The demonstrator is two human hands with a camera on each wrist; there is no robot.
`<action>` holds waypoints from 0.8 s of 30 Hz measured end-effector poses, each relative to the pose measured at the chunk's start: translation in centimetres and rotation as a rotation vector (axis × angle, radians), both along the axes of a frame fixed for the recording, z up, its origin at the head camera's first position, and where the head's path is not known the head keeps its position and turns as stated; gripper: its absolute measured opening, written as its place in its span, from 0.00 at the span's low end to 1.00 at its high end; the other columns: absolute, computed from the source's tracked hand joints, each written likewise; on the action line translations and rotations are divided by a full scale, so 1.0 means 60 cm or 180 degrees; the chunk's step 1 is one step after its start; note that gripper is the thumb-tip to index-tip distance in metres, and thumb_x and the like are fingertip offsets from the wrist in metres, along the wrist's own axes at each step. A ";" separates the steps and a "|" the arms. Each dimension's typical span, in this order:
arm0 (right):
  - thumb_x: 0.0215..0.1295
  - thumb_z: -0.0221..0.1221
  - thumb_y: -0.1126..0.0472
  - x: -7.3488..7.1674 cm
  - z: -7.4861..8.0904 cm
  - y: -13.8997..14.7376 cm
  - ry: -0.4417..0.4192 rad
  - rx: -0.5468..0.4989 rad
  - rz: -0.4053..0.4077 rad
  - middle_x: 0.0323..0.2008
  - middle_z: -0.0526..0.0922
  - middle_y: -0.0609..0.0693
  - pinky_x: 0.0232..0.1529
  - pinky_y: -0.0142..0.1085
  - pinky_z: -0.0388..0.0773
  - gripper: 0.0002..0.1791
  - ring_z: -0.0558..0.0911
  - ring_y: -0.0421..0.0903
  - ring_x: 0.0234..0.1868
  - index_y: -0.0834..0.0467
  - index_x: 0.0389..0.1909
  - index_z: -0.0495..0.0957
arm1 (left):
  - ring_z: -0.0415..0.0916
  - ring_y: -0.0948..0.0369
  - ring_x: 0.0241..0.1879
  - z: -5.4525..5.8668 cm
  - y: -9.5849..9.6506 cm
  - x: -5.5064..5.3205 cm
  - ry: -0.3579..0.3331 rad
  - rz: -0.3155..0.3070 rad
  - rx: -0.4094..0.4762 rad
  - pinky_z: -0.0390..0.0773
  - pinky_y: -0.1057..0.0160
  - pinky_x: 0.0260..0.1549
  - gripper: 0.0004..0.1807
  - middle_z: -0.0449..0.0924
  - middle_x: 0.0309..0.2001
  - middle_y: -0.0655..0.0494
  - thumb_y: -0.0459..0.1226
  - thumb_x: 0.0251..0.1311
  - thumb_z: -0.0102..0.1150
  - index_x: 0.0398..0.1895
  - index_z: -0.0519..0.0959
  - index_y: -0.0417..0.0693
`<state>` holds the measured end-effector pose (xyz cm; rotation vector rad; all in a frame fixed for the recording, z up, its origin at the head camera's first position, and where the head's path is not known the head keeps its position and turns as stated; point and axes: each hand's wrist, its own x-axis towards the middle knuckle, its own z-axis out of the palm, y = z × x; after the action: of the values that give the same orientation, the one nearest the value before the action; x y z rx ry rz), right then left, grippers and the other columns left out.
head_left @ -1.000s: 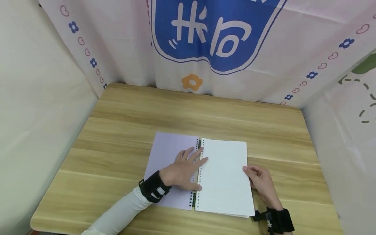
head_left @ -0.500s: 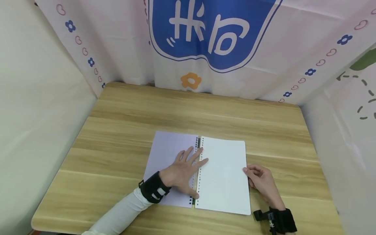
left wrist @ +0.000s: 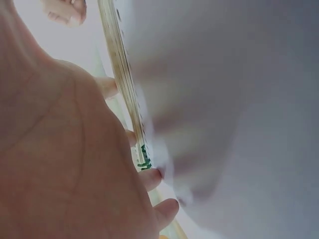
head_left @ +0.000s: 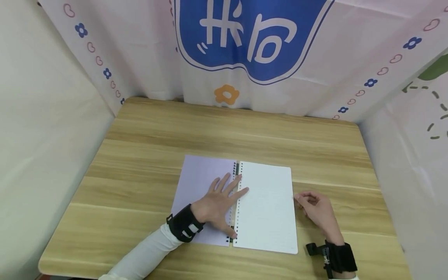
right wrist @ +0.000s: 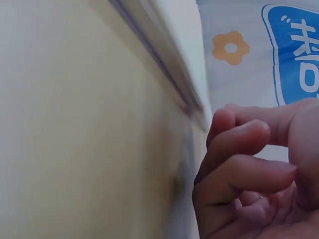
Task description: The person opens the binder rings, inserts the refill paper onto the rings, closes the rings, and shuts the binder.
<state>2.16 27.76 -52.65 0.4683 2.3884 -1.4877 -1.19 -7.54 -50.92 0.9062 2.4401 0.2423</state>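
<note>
An open spiral-bound notebook (head_left: 267, 210) lies flat, with a blank-looking white page on the right and a lilac cover (head_left: 201, 175) on the left. My left hand (head_left: 217, 204) rests palm down across the lilac side and the binding, fingers spread, fingertips on the white page's punched edge. In the left wrist view its palm (left wrist: 75, 149) fills the left side beside the page stack. My right hand (head_left: 315, 206) has curled fingers, its fingertips right at the page's outer edge. No paper shows between those fingers (right wrist: 244, 164) in the right wrist view.
The notebook lies toward the near side of a wooden table (head_left: 210, 128). Behind the table hangs a white curtain with a blue printed emblem (head_left: 241, 39) and an orange flower (head_left: 226, 94). Pale fabric walls (head_left: 45, 136) close off both sides.
My right hand has drawn slightly right, from touching the page to its outer edge. My left hand stays on the binding, its thumb a little lower. The white page lies flatter and shows faint lines.
</note>
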 end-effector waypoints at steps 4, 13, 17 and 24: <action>0.78 0.64 0.50 -0.023 0.016 -0.007 0.0231 0.0149 0.0221 0.35 0.87 0.58 0.28 0.35 0.78 0.19 0.81 0.47 0.26 0.64 0.52 0.84 | 0.25 0.40 0.86 0.006 0.001 -0.001 -0.0007 -0.0033 -0.0011 0.37 0.33 0.81 0.79 0.23 0.89 0.51 0.76 0.35 0.77 0.89 0.44 0.66; 0.76 0.65 0.59 -0.108 0.048 -0.108 0.1191 0.0643 0.1313 0.41 0.89 0.51 0.40 0.34 0.82 0.08 0.85 0.45 0.40 0.58 0.48 0.88 | 0.52 0.41 0.80 0.021 -0.013 -0.068 0.0008 0.0480 0.0572 0.55 0.33 0.76 0.50 0.55 0.84 0.47 0.67 0.67 0.61 0.85 0.59 0.58; 0.74 0.66 0.63 -0.156 0.056 -0.170 0.1335 0.0671 0.1673 0.44 0.90 0.54 0.43 0.40 0.85 0.10 0.86 0.47 0.41 0.61 0.51 0.87 | 0.70 0.47 0.66 0.014 -0.009 -0.125 0.0114 0.1038 0.1022 0.70 0.41 0.68 0.26 0.78 0.65 0.48 0.46 0.77 0.59 0.73 0.74 0.49; 0.73 0.64 0.68 -0.203 0.023 -0.239 0.1347 0.1001 0.1970 0.45 0.89 0.55 0.46 0.40 0.86 0.10 0.86 0.47 0.44 0.63 0.52 0.87 | 0.83 0.56 0.48 -0.010 0.002 -0.179 0.0205 0.1344 0.1233 0.84 0.56 0.49 0.09 0.87 0.48 0.52 0.34 0.72 0.63 0.51 0.86 0.49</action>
<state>-10.03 13.40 -51.26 -0.5474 2.7276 -1.0019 -11.93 -7.40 -51.55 0.5374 2.6739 0.8720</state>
